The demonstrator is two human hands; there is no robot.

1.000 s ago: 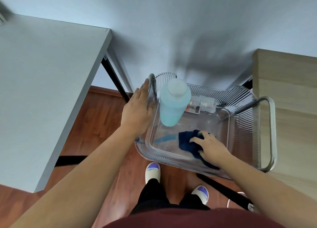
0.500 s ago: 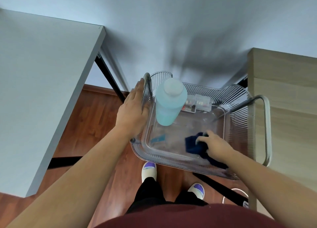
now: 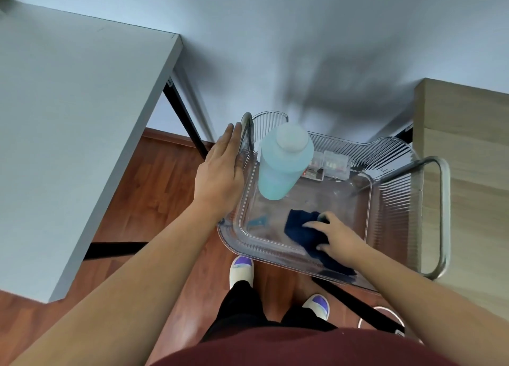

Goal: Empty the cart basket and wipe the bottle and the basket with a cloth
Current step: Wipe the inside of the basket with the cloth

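Note:
A clear ribbed cart basket (image 3: 391, 208) stands in front of me. A pale blue bottle (image 3: 281, 167) with a white cap stands upright in its far left corner. My right hand (image 3: 334, 235) presses a dark blue cloth (image 3: 298, 229) flat on the basket floor near the front rim. My left hand (image 3: 220, 175) lies flat against the outside of the basket's left wall, fingers straight. A small clear box (image 3: 329, 167) with red bits sits against the far wall.
A grey table (image 3: 71, 134) stands on the left with black legs. A wooden cabinet (image 3: 468, 173) is on the right, close to the cart's metal handle (image 3: 443, 217). Wood floor and my slippers (image 3: 241, 269) lie below.
My right hand slid the cloth right along the basket floor, then back toward the left front. My left hand stays on the basket's left wall. The bottle has not moved.

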